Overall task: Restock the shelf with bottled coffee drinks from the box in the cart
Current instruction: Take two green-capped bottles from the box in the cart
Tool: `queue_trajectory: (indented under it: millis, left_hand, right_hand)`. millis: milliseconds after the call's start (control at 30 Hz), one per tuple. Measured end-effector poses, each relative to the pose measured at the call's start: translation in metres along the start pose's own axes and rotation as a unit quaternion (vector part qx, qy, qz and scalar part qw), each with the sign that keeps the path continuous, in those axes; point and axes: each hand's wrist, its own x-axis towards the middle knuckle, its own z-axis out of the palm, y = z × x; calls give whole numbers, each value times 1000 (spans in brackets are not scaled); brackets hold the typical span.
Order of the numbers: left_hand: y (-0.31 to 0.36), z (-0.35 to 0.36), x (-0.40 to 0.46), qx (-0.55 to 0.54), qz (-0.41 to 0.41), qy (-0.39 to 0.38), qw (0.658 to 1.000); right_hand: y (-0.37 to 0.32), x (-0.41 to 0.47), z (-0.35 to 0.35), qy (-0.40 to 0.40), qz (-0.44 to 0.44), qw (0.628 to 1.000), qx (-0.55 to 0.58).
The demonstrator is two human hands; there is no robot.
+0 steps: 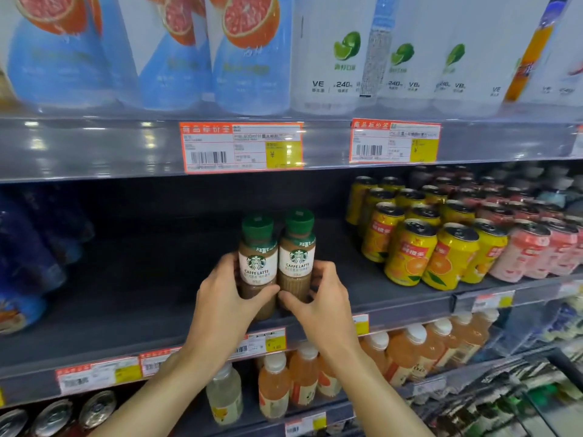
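My left hand [225,290] is wrapped around the lower body of the left caffè latte bottle [257,263]; my right hand [318,291] grips the right caffè latte bottle [296,257] the same way. Both bottles stand upright, touching side by side, at the front of the bare dark middle shelf [142,294]. Whether their bases rest fully on the shelf I cannot tell, as my fingers cover them.

Handling assessment: each bottle is full to the neck, so I expect moderate weight, carried low. The body appears rigid. The printed label sleeve looks smooth and may slip under a loose grip. The green cap [257,225] is narrower than the body and is not a good hold for positioning.

Recommended hold: thumb and fingers opposed around the widest lower section, as now. Keep clear of the orange drink cans [410,253] standing well to the right.
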Motion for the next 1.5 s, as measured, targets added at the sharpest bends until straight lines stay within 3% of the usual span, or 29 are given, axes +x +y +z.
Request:
queue_trajectory:
  millis: [433, 967, 1333, 1500]
  left_hand:
    - [6, -2, 8, 54, -1, -18, 998]
    - [5, 3, 11, 69, -25, -12, 997]
    - [1, 1, 15, 67, -16, -35, 997]
    - [0, 4, 21, 69, -10, -42, 997]
  right_hand:
    - [18, 106, -14, -14, 61, 998, -8]
    - [47, 209, -10, 46, 79, 993, -71]
    - [43, 205, -16, 18, 125, 990, -55]
    - [22, 137, -36, -16, 62, 991, -121]
